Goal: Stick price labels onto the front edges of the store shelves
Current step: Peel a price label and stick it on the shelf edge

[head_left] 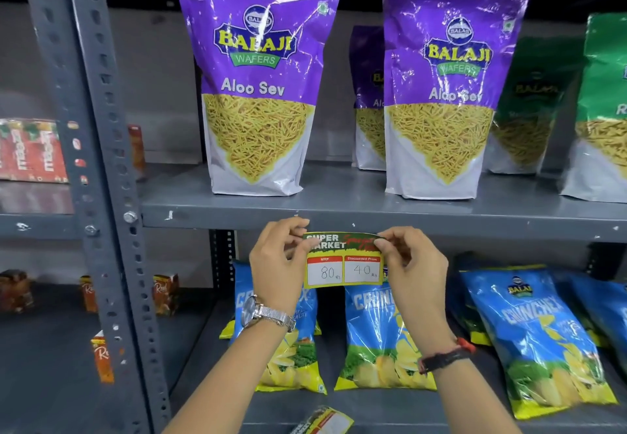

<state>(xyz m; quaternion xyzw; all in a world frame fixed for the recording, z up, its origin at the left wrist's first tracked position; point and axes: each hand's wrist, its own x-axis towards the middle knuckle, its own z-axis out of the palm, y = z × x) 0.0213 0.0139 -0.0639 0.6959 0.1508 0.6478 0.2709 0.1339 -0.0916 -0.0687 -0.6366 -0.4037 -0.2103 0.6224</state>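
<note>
Right now you hold the price label by its two upper corners, your left hand pinching the left one and your right hand the right, with its top edge just under the front edge of the upper shelf and not yet pressed onto it. It hangs in front of the gap between shelves, below and between the two purple Aloo Sev bags.

The likeliest fault, as I judge it, is a crooked stick: if one corner touches the metal first, the label will grab there and the other end will land tilted or wrinkled. Its right top corner looks slightly curled under your fingers, so it could fold on itself. The label also looks taller than the shelf lip, so most of it may hang free below and catch on the blue Crunchex packets when someone pulls one out. I cannot tell whether adhesive is exposed on the back.

The lip is painted grey steel, smooth but chipped in small white spots, which may weaken the bond if a corner sits on one. A perforated grey upright stands to your left. A second label lies on the lower shelf near your elbows. The aisle is dim, with other stock blurred at both sides.
</note>
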